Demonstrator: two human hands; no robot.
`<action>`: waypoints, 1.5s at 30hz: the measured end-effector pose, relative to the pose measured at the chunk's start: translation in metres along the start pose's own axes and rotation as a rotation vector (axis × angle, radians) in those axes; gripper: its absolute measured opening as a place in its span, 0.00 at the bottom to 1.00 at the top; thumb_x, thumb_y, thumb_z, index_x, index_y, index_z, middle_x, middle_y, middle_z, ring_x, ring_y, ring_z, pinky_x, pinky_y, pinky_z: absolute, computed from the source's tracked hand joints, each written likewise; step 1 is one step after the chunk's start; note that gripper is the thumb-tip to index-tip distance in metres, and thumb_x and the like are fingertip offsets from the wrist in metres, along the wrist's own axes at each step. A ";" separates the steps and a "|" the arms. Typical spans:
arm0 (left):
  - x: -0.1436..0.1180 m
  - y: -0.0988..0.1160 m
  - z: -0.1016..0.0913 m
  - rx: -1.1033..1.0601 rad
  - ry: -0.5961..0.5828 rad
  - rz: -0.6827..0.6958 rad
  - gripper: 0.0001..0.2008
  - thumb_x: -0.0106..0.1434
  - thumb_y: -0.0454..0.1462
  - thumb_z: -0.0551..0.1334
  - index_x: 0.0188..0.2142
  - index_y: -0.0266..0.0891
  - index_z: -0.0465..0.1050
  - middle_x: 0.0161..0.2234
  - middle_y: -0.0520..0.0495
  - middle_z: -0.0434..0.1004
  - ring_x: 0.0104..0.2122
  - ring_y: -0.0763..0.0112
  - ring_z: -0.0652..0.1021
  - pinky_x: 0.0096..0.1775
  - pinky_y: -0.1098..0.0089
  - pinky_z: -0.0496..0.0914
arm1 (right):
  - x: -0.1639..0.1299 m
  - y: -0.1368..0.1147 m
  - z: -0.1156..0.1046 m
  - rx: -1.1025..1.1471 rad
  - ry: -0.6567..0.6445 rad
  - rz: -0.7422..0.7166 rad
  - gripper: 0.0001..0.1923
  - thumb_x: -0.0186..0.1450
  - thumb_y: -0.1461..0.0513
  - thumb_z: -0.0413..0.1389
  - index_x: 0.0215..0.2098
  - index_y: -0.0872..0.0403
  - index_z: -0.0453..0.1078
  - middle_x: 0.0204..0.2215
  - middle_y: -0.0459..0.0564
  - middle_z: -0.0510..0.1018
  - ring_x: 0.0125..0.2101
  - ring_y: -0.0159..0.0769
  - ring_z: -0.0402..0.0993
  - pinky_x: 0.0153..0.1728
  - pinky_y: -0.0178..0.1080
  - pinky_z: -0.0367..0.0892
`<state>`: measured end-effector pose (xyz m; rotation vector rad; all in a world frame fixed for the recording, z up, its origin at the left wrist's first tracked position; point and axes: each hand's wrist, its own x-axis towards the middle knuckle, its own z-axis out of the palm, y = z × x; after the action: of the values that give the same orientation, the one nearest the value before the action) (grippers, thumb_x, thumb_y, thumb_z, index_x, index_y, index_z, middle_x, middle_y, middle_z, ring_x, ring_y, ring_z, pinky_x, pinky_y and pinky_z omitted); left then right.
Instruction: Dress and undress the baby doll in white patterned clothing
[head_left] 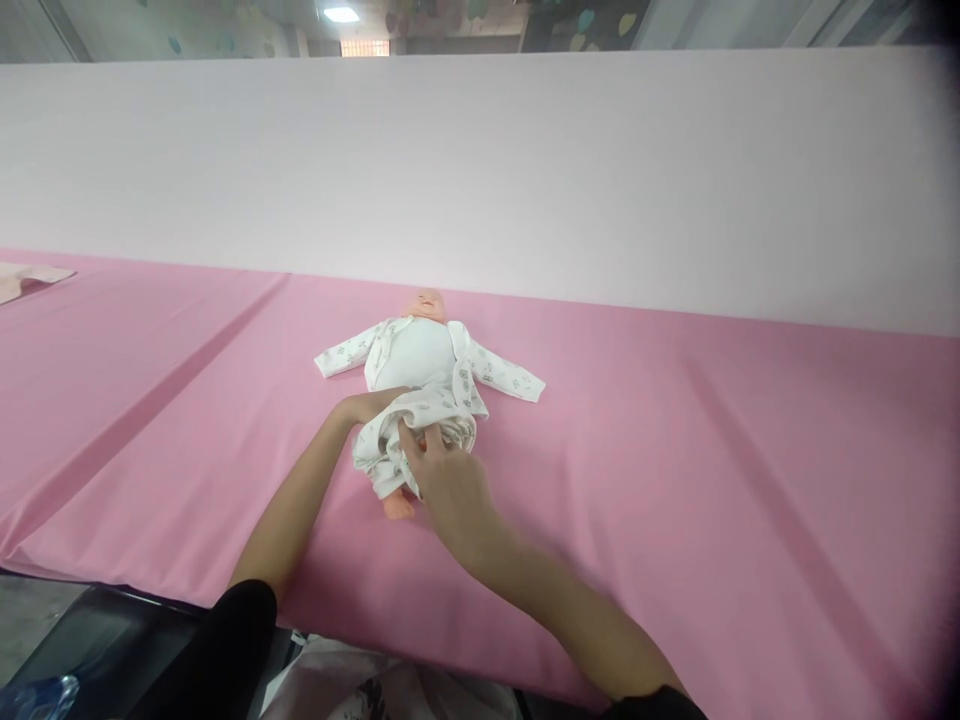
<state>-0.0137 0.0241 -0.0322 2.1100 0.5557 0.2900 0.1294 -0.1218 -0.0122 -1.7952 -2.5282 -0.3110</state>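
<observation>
A baby doll (421, 340) lies on its back on a pink-covered table (675, 450), head away from me. It wears a white patterned jacket (495, 372), open over a white body, sleeves spread to both sides. White patterned trousers (442, 415) are bunched around its legs; one bare foot (397, 506) sticks out below. My left hand (369, 405) reaches under the bunched cloth at the doll's hip. My right hand (442, 480) pinches the same cloth from the front.
A pale pink wall (480, 170) rises behind the table. A light pink garment (26, 280) lies at the far left. Crumpled light fabric (360, 680) and a dark surface (90, 640) sit below the table's near edge.
</observation>
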 end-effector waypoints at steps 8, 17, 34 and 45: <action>0.000 -0.028 -0.015 0.163 0.776 -0.202 0.13 0.58 0.39 0.58 0.41 0.37 0.73 0.43 0.43 0.74 0.42 0.64 0.74 0.46 0.63 0.68 | -0.004 -0.003 0.002 -0.079 -0.148 -0.197 0.33 0.53 0.69 0.59 0.57 0.59 0.60 0.43 0.61 0.70 0.22 0.31 0.69 0.18 0.32 0.62; 0.007 -0.070 -0.013 0.322 1.021 -0.324 0.16 0.59 0.31 0.53 0.44 0.40 0.75 0.41 0.43 0.72 0.38 0.67 0.74 0.45 0.66 0.68 | -0.011 -0.027 0.036 -0.106 0.097 -0.007 0.26 0.61 0.73 0.47 0.57 0.57 0.61 0.35 0.59 0.72 0.25 0.38 0.70 0.19 0.37 0.65; 0.000 -0.078 -0.040 0.498 1.030 -0.331 0.15 0.58 0.32 0.54 0.37 0.42 0.79 0.45 0.46 0.75 0.48 0.64 0.71 0.53 0.63 0.63 | -0.037 0.067 0.106 0.314 0.813 -0.713 0.23 0.58 0.69 0.48 0.52 0.56 0.64 0.43 0.58 0.73 0.48 0.40 0.70 0.39 0.39 0.72; 0.032 -0.084 -0.047 0.750 0.856 -0.507 0.19 0.66 0.40 0.48 0.53 0.45 0.68 0.63 0.48 0.55 0.61 0.51 0.55 0.58 0.50 0.55 | 0.139 0.117 0.107 0.807 0.420 0.579 0.20 0.61 0.53 0.50 0.47 0.54 0.69 0.45 0.56 0.71 0.40 0.42 0.71 0.42 0.45 0.67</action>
<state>-0.0285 0.1143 -0.0751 2.3567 1.9050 0.7867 0.2021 0.0631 -0.0811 -1.7362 -1.4351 0.2857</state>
